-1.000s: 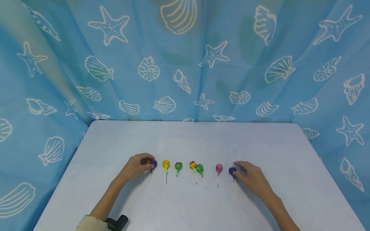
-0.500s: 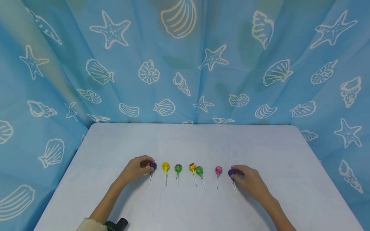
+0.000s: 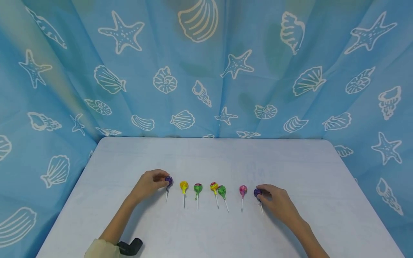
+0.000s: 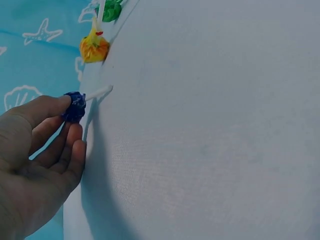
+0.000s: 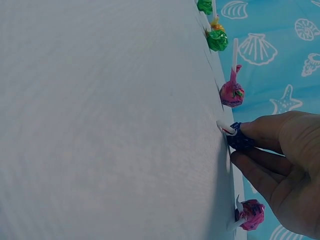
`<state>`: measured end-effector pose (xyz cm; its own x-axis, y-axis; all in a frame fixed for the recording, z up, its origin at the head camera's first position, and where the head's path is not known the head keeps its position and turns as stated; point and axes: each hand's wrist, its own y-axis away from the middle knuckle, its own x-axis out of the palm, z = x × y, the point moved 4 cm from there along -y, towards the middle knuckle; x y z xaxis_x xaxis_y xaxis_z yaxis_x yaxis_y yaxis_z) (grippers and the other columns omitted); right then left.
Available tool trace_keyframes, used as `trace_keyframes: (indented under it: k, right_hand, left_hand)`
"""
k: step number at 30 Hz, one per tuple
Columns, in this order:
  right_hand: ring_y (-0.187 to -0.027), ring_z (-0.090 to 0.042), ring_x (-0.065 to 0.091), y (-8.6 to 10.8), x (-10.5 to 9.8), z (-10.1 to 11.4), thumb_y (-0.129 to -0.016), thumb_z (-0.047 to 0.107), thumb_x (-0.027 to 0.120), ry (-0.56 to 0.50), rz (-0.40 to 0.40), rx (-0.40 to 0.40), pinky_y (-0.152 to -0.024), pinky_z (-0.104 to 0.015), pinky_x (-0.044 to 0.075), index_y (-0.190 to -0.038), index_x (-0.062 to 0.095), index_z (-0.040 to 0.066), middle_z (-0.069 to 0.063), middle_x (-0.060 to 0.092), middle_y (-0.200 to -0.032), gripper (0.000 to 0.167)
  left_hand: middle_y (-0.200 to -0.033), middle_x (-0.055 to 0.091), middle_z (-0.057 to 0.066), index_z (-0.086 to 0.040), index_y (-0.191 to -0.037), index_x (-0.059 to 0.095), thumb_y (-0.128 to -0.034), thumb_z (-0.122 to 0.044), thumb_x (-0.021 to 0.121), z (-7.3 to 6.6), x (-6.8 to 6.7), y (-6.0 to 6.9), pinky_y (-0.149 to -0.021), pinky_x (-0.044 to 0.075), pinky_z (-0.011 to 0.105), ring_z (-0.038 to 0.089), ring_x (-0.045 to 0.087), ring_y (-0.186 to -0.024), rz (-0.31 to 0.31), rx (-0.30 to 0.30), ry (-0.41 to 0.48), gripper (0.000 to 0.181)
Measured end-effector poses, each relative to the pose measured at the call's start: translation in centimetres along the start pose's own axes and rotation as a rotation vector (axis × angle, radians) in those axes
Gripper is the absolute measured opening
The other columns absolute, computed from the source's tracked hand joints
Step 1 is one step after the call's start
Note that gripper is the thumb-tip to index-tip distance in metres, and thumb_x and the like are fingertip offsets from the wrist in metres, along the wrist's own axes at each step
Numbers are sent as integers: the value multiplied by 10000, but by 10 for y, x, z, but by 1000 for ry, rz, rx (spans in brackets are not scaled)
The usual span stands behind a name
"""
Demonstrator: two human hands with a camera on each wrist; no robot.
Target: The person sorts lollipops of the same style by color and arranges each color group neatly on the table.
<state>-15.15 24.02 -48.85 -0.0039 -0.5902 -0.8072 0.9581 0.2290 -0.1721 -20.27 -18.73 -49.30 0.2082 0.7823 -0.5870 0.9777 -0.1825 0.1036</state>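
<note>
My left hand (image 3: 150, 184) pinches the wrapped head of a dark purple lollipop (image 3: 169, 180) at the left end of a row; its white stick points toward me. In the left wrist view, thumb and fingertips meet on this lollipop (image 4: 76, 106). At the right, my right hand (image 3: 280, 202) holds another dark purple lollipop (image 3: 257, 192) between thumb and fingers, seen closer as a dark blue wrapper (image 5: 241, 137) in the right wrist view. Between the hands lie a yellow lollipop (image 3: 184, 185), a green one (image 3: 198, 187), a red-and-yellow one (image 3: 214, 186) beside a second green one (image 3: 222, 191), and a pink one (image 3: 243, 190).
Another pink lollipop (image 5: 251, 215) lies below the right hand in the right wrist view; the head view does not show it. The white table (image 3: 206, 229) ends at a blue shell-print curtain (image 3: 206, 71). A black device (image 3: 130, 247) is by the left sleeve (image 3: 102, 249).
My left hand has moved slightly away from me with its purple lollipop. The right hand keeps its hold at nearly the same place. The head view has shifted a little.
</note>
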Motion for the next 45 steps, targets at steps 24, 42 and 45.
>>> trace_keyframes:
  k: [24,42,45]
  right_hand:
    - [-942,-292,693,1,0,2,-862,21,753,5,5,6,-830,-440,559,-1139,687,-37,-158,711,-1055,290]
    - [-987,-308,687,1,3,-2,-869,41,753,12,7,15,-863,-460,546,-1151,689,-21,-153,712,-1071,296]
    - [-983,-304,688,1,3,-2,-868,40,754,7,9,14,-860,-459,547,-1150,689,-20,-148,713,-1069,296]
  left_hand:
    - [-1172,657,179,35,-1222,650,-952,-79,670,13,-32,-53,-951,495,425,318,603,-1121,-86,-31,146,295]
    - [-1236,636,204,28,-1268,626,-975,-94,627,10,-43,-92,-990,474,443,337,580,-1174,-154,-47,107,318]
    - [-1244,638,213,32,-1277,626,-975,-102,626,12,-44,-95,-962,480,441,342,580,-1179,-164,-48,100,331]
